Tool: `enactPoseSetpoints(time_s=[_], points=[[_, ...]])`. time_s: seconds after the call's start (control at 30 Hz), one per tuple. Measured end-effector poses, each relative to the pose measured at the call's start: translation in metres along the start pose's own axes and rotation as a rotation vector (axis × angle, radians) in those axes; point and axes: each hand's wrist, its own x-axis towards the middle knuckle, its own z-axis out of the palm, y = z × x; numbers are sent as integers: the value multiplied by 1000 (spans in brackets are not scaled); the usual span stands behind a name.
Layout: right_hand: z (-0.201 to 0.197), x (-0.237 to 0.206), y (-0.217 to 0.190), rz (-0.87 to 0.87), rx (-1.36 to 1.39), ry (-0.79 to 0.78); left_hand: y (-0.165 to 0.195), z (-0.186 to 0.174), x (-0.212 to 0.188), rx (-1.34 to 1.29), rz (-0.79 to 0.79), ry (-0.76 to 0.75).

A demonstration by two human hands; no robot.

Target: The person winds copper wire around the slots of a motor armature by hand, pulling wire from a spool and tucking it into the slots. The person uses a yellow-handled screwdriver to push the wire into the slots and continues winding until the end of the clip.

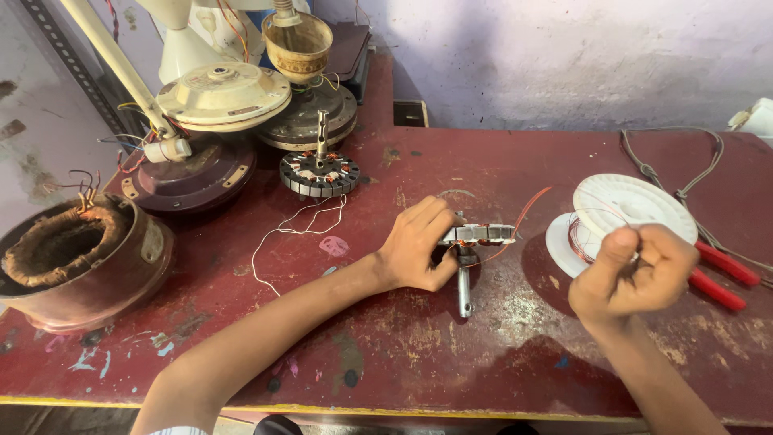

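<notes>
Copper wire (pixel 527 211) runs taut across mid-frame, from the small motor core (pixel 478 234) gripped by the closed left hand (pixel 419 246) rightward to the right hand (pixel 636 270), pinched shut on it before the white spool (pixel 620 201) on the desk (pixel 403 338).

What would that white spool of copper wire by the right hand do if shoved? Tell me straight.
The white spool would probably slide easily rather than tip: it looks like thin plastic and lies flat on one broad flange on the table. It likely weighs little, since only a narrow band of copper wire shows on it. The wire, pinched by the right hand, would probably tug or kink.
</notes>
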Motion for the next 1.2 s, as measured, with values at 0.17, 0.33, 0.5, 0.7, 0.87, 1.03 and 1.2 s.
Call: enactPoseSetpoints(time_s=[0.17, 0.33, 0.5, 0.7, 0.87, 1.03, 1.2], points=[[2, 2, -9, 92, 85, -10, 0, -1, 1, -33, -23, -17], [10, 24, -28, 59, 74, -104, 1, -4, 2, -51, -10, -12], [11, 52, -54, -59, -313, -185, 2, -5, 3, -30, -11, -6], [25, 51, -65, -311, -375, -415, 1, -3, 2, -10, -25, -7], [28, 38, -64, -301, -277, -709, -1, -3, 2, -6, -25, -14], [24, 47, -56, -357, -254, -693, -4, -3, 2, -11, -32, -29], [19, 57, -45, -388, -282, -638, -5, -5, 2, -29, -44, -24]])
